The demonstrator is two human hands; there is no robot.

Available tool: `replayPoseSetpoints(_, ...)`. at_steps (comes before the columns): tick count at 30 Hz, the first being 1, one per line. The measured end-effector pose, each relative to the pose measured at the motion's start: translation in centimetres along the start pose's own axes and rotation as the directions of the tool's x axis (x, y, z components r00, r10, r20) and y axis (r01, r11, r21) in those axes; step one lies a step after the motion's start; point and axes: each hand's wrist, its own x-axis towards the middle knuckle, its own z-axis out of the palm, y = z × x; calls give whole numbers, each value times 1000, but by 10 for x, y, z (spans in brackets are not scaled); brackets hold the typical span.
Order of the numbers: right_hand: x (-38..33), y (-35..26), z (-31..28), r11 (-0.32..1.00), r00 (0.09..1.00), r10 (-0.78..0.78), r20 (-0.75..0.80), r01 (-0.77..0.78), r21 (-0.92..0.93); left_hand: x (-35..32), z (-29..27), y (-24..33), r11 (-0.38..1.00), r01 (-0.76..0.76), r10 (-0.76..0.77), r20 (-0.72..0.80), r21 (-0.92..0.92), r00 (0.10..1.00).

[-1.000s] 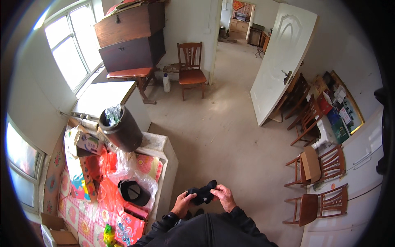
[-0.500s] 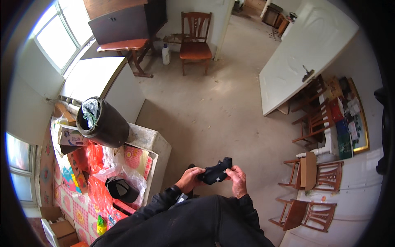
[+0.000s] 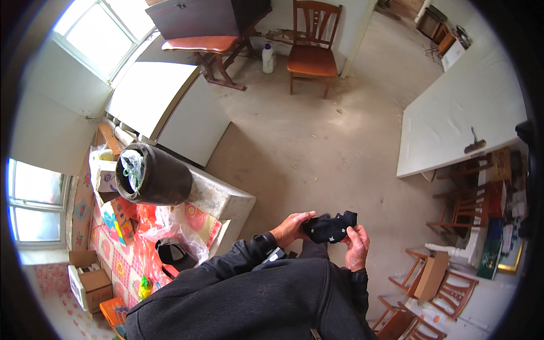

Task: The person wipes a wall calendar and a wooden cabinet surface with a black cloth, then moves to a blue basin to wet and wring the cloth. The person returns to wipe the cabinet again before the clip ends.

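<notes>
A small black sock (image 3: 330, 228) with pale stars on it is stretched between my two hands in front of my body. Its left end is gripped by my left hand (image 3: 292, 228), thumb on top and fingers closed. At the other end my right hand (image 3: 357, 246) pinches the lower right edge between thumb and fingers. Part of the fingers on both hands is hidden behind the cloth. To the left, a black and grey cap (image 3: 175, 255) lies among plastic bags on the patterned bed cover (image 3: 110, 246).
A dark tall jar (image 3: 164, 175) with a plastic bag in its mouth stands on a ledge (image 3: 232, 198) at the left, beside a white cabinet (image 3: 192, 122). A wooden chair (image 3: 313, 59) is at the back. An open white door (image 3: 453, 127) and stacked chairs (image 3: 453, 294) line the right.
My view has turned left, so the room appears shifted to the right. Both hands still hold the sock, which is now stretched more level between them.
</notes>
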Motion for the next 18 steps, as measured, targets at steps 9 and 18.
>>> replayPoseSetpoints(9,161,-80,-32,999,987,-25,157,29,-26,104,64,69,990,-142,141,-80,-19,987)
replayPoseSetpoints(18,268,-166,-61,997,974,-33,223,46,-54,197,142,112,983,-165,162,-43,-84,986)
